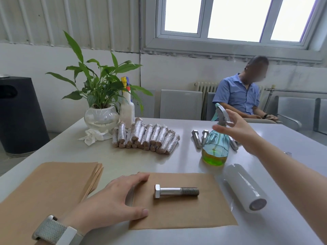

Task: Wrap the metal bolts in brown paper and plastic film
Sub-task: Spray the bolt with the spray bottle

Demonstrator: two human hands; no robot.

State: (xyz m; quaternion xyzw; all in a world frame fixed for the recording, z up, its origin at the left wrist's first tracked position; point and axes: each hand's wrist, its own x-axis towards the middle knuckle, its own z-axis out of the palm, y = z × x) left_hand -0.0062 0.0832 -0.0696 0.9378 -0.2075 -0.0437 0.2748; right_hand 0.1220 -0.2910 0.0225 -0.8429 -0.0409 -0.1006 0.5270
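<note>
Lying near centre on a single brown paper sheet [182, 209], a silver hex-head metal bolt [176, 191] points its threaded end right, while the left hand [113, 197], fingers flat and spread, presses the sheet's left edge beside a stack of brown paper sheets [49, 188]. To the right rests a white roll of plastic film [245, 187]. Farther off, the right hand [237, 128], fingers wide and holding nothing, reaches beside a blue spray bottle of green liquid [215, 147], with bare bolts [196, 138] behind it and a pile of wrapped bolts [145, 137] to the left on the white table [70, 149].
</note>
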